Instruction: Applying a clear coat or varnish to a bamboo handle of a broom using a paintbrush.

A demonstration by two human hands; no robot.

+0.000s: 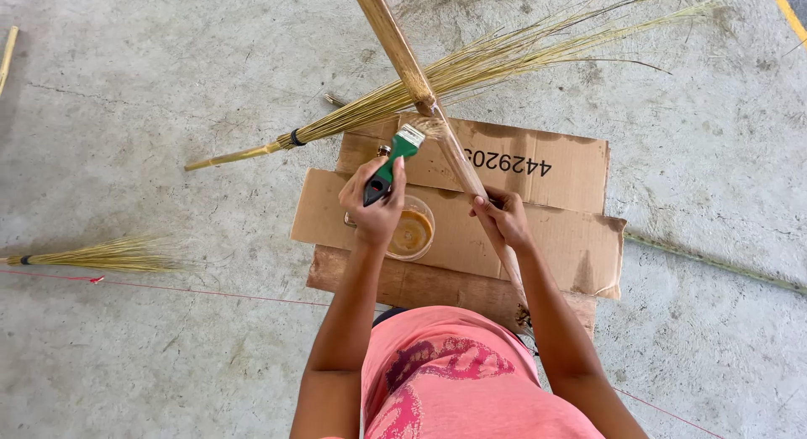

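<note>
Paintbrush (389, 166), clasped in left hand (374, 205), touches the slanting wooden pole (403, 56) that right hand (502, 218) grips lower down, above cardboard (580, 237).

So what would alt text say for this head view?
Left hand brushes a long wooden pole with a green-handled paintbrush; right hand steadies it over flattened brown cardboard, by a clear bowl of brown liquid.

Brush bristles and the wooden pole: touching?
Touching. The head view shows the paintbrush bristles pressed against the wooden pole, with no gap, just above the right hand.
</note>
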